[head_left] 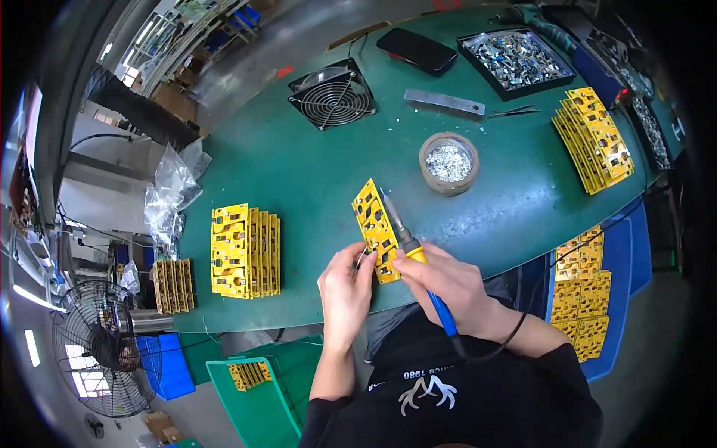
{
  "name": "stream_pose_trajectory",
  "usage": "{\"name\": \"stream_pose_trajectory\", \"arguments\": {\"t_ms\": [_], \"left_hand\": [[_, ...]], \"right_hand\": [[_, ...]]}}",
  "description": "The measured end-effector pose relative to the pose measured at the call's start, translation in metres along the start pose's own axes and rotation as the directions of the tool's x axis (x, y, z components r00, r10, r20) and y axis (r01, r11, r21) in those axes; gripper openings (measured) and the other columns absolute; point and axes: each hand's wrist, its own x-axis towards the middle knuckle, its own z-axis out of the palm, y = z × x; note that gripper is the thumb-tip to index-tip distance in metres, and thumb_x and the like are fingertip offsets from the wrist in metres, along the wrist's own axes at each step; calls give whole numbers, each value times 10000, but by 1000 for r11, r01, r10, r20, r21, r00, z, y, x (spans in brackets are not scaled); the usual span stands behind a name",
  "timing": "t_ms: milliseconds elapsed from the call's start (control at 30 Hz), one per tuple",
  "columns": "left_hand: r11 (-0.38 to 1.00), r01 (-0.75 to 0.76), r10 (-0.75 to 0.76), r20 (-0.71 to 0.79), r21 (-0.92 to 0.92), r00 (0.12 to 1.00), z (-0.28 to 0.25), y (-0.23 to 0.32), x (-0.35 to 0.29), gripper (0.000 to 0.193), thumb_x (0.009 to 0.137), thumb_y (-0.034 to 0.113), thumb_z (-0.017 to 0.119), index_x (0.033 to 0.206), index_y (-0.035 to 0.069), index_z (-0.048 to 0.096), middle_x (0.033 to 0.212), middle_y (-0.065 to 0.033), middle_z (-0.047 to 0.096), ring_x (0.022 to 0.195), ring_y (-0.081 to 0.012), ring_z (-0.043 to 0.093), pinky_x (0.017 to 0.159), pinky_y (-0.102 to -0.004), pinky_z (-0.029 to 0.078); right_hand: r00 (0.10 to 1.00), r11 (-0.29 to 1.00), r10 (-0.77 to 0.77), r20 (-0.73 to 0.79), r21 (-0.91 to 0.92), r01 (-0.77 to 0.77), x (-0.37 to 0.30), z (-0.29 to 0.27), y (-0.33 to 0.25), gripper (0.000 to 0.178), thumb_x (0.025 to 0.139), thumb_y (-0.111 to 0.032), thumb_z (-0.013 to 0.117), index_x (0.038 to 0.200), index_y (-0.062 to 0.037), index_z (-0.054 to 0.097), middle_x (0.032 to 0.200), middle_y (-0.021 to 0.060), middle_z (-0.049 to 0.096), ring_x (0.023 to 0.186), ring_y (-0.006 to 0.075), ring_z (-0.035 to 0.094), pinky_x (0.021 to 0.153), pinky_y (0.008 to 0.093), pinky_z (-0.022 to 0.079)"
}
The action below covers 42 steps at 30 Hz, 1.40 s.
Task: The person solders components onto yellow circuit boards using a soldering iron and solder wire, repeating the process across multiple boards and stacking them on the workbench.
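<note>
In front of me a yellow circuit board (pixel 371 217) stands tilted on the green table, its face dotted with dark parts. My left hand (pixel 348 285) is closed at the board's left edge, thumb and fingers pinching a small dark part with thin metal leads (pixel 364 258). What exactly that part is stays half hidden by the fingers. My right hand (pixel 452 287) grips a soldering iron (pixel 415 253) with a yellow and blue handle. Its bare tip points up and away, beside the board's upper right edge. The right fingertips lie close to the board's lower right edge.
Yellow boards stand in rows at left (pixel 230 252) and far right (pixel 597 142). Beyond my hands sit a round tub (pixel 472 181) of silvery bits, a small fan (pixel 332 103), a metal bar (pixel 444 102), tweezers (pixel 514 111), a phone (pixel 417 51) and a parts tray (pixel 508 91).
</note>
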Motion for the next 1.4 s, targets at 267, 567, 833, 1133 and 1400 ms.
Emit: {"name": "stream_pose_trajectory", "arguments": {"t_ms": [267, 567, 833, 1133, 1400], "left_hand": [[1000, 8, -8, 30, 2, 1000, 0, 7, -3, 232, 971, 62, 752, 1181, -36, 732, 896, -61, 758, 663, -27, 592, 609, -235, 500], [993, -73, 80, 78, -89, 994, 6, 13, -17, 238, 951, 53, 776, 1168, -27, 721, 948, -155, 772, 651, -108, 664, 613, -280, 536], [976, 8, 10, 83, -219, 996, 0, 10, -22, 209, 964, -7, 748, 1156, -82, 715, 1040, -122, 750, 877, -127, 715, 728, -278, 601], [974, -28, 31, 10, -224, 999, 1, 3, -24, 170, 930, 5, 773, 1079, -68, 735, 964, -104, 736, 704, -70, 621, 574, -214, 457], [990, -40, 41, 6, -135, 999, -5, 6, -25, 167, 916, -3, 784, 1067, -61, 739, 889, -73, 697, 678, -61, 557, 580, -218, 429]], "right_hand": [[999, 990, 45, -17, -136, -47, -4, -19, 5, 477, 806, 115, 656, 1271, 9, 670, 998, 195, 726, 931, 381, 737, 995, 523, 578], [989, 947, 135, 66, -301, -109, -11, -21, 5, 700, 802, -253, 869, 1378, 14, 572, 1209, 282, 657, 1186, 480, 635, 1064, 569, 476], [993, 972, 120, 19, -206, -113, -9, -43, 5, 679, 786, -149, 854, 1384, -6, 567, 1281, 306, 624, 1267, 511, 577, 1152, 571, 429], [909, 761, -63, -412, -610, -224, 0, -163, -6, 696, 704, -111, 889, 1351, -12, 653, 1306, 257, 671, 1166, 430, 674, 1039, 447, 530], [817, 538, -109, -567, -724, -430, 5, -236, 24, 657, 783, -113, 858, 1390, -21, 621, 1296, 240, 676, 1198, 386, 684, 1043, 410, 528]]}}
